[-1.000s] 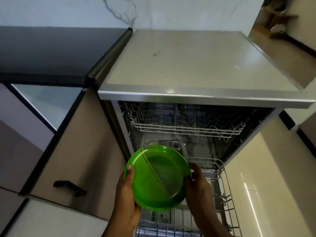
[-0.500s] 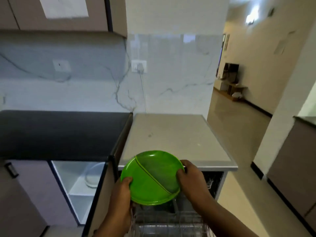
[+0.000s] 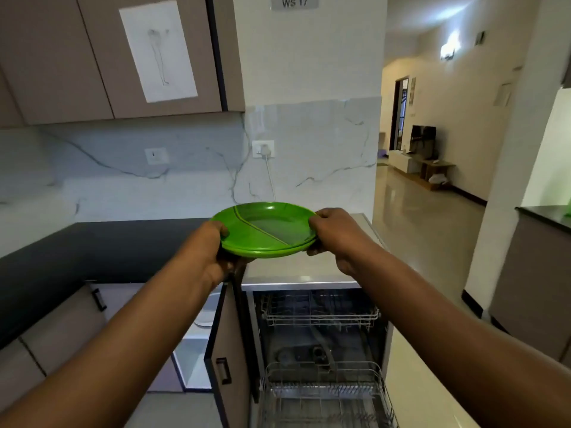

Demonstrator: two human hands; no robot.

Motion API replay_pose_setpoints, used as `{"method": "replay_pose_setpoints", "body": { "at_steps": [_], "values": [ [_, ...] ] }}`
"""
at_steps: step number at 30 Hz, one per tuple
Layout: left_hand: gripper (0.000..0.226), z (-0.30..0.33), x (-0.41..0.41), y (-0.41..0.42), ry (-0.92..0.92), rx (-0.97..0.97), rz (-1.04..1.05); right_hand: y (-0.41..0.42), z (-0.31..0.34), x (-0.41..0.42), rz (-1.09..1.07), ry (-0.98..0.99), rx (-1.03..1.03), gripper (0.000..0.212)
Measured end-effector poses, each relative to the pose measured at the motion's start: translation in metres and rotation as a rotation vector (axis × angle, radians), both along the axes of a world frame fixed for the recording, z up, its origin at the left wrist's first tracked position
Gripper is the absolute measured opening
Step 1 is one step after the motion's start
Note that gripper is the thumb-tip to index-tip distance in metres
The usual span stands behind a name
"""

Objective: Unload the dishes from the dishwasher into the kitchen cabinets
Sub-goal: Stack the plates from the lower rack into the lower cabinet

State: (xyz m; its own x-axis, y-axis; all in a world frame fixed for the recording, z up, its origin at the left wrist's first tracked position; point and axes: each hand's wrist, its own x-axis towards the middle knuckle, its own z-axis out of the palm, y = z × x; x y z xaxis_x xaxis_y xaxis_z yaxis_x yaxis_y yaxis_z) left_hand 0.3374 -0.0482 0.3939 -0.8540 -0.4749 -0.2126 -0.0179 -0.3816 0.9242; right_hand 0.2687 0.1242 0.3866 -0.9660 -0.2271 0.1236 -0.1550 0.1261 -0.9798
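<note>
Head view: both hands grip green plates level

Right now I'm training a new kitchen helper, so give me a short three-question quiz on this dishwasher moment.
1. True or false: the green plates rest on the counter.
2. Which hands hold the plates? A) left only B) right only C) both
3. Fill in: the lower cupboard door beside the dishwasher is ____.

Key:
1. False. They are held up in the air above it.
2. C. The left hand grips the left rim and the right hand grips the right rim.
3. Open.
</note>
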Motion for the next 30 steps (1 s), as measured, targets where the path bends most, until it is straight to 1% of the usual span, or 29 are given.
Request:
{"method": "replay_pose_setpoints", "body": {
  "at_steps": [3,6,13,19,23,26,30],
  "values": [
    [0.018,0.022,0.016,-0.006,0.033,-0.042,-0.020,0.002,0.024,0.022,0.032,0.018,-0.044,0.024],
    [0.030,0.034,0.028,-0.017,0.094,-0.041,-0.020,0.001,0.040,0.041,0.060,0.020,-0.089,0.023],
    [0.034,0.048,0.050,-0.050,0.117,-0.052,-0.065,-0.029,0.051,0.064,0.042,0.049,-0.105,0.022],
    [0.027,0.042,0.071,-0.106,0.101,-0.029,-0.039,-0.093,0.050,0.076,0.029,0.048,-0.097,0.019],
    [0.025,0.039,0.090,-0.165,0.081,-0.044,-0.009,-0.156,0.039,0.092,0.026,0.031,-0.138,0.018],
    [0.014,0.034,0.102,-0.210,0.055,-0.079,0.011,-0.205,0.029,0.105,0.028,0.040,-0.157,0.017],
    [0.014,0.017,0.114,-0.261,0.017,-0.037,0.033,-0.257,0.011,0.120,-0.001,0.025,-0.185,0.016]
  ]
}}
